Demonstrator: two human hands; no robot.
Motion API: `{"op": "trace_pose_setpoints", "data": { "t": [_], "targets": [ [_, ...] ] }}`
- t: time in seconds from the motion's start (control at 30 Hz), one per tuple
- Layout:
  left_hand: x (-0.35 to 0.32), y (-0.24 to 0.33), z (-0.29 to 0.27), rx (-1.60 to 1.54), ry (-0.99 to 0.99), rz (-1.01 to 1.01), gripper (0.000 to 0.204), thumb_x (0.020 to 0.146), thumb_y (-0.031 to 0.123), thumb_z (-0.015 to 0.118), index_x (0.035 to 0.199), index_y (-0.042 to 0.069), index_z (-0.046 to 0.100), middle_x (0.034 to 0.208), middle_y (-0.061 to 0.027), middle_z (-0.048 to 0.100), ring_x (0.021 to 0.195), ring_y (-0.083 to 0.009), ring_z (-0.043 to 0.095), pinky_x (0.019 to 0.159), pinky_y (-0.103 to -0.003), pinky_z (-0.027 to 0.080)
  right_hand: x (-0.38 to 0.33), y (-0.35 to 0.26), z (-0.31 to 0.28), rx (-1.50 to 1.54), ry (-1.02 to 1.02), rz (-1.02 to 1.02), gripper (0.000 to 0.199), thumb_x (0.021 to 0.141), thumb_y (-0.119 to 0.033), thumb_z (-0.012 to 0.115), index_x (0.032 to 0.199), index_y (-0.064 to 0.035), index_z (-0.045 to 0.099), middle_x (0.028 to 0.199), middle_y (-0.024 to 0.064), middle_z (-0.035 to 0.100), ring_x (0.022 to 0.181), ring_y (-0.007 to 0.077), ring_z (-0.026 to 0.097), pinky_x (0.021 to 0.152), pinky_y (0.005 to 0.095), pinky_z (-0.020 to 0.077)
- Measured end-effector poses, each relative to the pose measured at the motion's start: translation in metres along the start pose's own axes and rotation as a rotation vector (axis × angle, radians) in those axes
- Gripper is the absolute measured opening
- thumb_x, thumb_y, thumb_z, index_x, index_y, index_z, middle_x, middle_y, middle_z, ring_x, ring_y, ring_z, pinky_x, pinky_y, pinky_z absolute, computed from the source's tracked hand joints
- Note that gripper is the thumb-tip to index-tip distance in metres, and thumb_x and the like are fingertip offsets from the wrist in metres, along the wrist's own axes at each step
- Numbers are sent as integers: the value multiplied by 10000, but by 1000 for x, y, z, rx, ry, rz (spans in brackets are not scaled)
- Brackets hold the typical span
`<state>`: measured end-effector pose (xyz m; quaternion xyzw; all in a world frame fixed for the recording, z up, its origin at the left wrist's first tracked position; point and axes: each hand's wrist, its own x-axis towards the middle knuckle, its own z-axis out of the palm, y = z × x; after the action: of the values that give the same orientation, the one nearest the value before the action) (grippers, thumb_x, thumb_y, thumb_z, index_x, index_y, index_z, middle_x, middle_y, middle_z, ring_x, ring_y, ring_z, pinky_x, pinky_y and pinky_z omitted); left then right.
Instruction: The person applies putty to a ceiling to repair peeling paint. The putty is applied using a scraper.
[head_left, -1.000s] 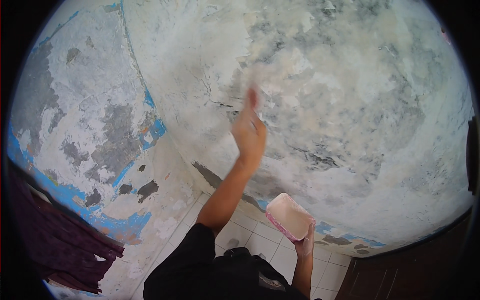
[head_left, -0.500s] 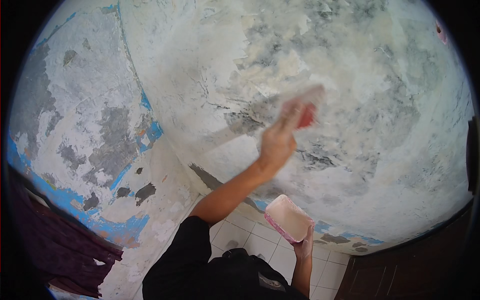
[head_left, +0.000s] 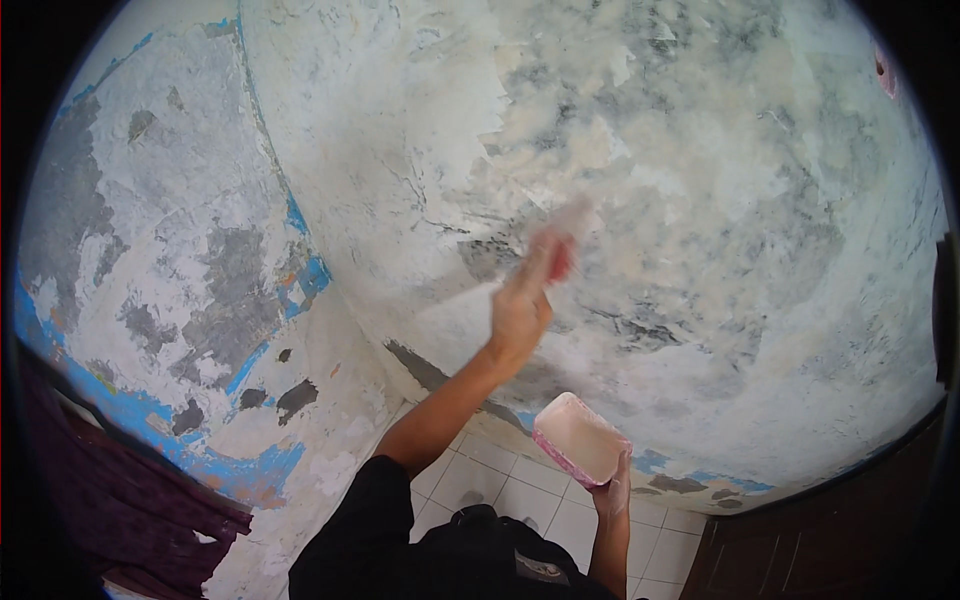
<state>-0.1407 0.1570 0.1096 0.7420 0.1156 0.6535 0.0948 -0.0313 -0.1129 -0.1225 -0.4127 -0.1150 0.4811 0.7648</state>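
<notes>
We find the red-and-pale hand tool (head_left: pixel 561 256) smeared by motion blur before the patchy grey-and-white plastered wall (head_left: pixel 700 250); whether its edge touches, we cannot tell. The left hand (head_left: pixel 520 320) has its grip clamped on this tool, fingertips indistinct. The right hand (head_left: pixel 616 488) has its grip closed on a corner of the pink-sided rectangular tub (head_left: pixel 558 459) of pale paste, some fingers hidden underneath. The lower edge crops the black short-sleeved shirt (head_left: pixel 450 560), whose pale print we cannot read.
</notes>
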Motion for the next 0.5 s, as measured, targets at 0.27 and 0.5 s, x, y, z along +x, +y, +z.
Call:
{"op": "trace_pose_setpoints", "data": {
  "t": [0.27, 0.5],
  "targets": [
    [94, -27, 23, 542, 240, 176, 771, 763, -141, 602, 1504, 34, 482, 1425, -252, 577, 1042, -346, 728, 677, -324, 599, 8, 24, 0, 27, -28, 5, 672, 1020, -626, 469, 1506, -170, 377, 1475, 82, 497, 1341, 275, 524, 1017, 480, 525],
    [35, 29, 43, 254, -164, 285, 758, 777, -139, 594, 1505, 34, 472, 1493, -255, 505, 1225, -412, 634, 774, -373, 639, 8, 18, 5, 62, 1, -24, 647, 1012, -629, 489, 1487, -201, 394, 1465, 76, 497, 1328, 272, 529, 971, 507, 544]
  ]
}}
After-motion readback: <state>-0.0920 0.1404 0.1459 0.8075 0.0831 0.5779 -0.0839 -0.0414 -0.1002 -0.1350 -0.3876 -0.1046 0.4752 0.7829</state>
